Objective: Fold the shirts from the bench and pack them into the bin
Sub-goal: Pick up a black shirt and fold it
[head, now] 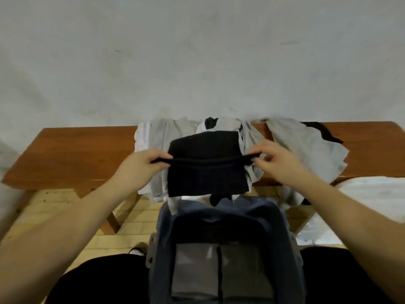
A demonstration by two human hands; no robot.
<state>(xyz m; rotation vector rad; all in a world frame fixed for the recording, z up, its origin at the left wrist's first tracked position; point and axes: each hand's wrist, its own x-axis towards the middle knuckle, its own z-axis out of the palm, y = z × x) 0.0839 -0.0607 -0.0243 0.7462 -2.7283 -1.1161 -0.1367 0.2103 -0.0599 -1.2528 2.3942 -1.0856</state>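
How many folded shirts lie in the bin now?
2: a left gray shirt and a right gray shirt, side by side on the floor of the bin. More may be hidden beneath them.

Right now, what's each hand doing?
Left hand: pinching the left end of the folded black shirt.
Right hand: fingers pinching the shirt's right end.

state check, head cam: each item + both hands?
folded black shirt: held up, pinched at both ends
left hand: pinching it
right hand: pinching it
blue fabric bin: open, grey folded shirts inside
grey and white shirts: unfolded on wooden bench
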